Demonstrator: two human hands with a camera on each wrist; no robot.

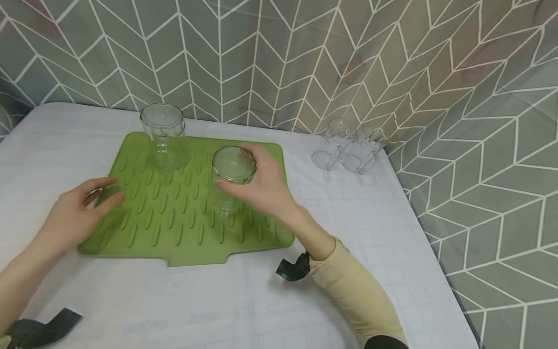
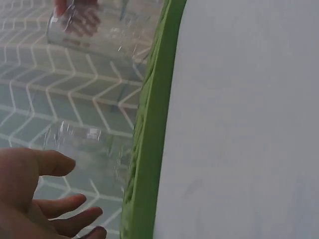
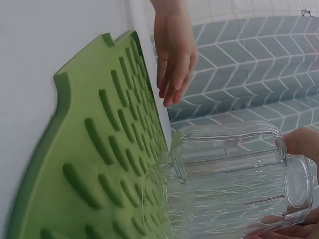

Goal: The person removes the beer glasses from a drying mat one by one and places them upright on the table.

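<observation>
My right hand [image 1: 266,186] grips a clear glass mug [image 1: 234,165] near its top end, thumb and fingers on opposite sides. The mug stands bottom up over the right half of a green ridged mat [image 1: 174,232]. In the right wrist view, the handle of this mug [image 3: 227,172] faces the camera and its lower end is close against the mat. A second glass mug [image 1: 163,128] stands on the mat's back left part. By the mat's left edge, my left hand [image 1: 78,211] has its fingers loosely spread and holds nothing.
Two more clear glass mugs [image 1: 327,150] stand side by side at the table's back right corner. A white cloth [image 1: 209,300] covers the table. Behind and to the right hangs a grey-green curtain [image 1: 279,63] with white zigzag lines, close to the table's edges.
</observation>
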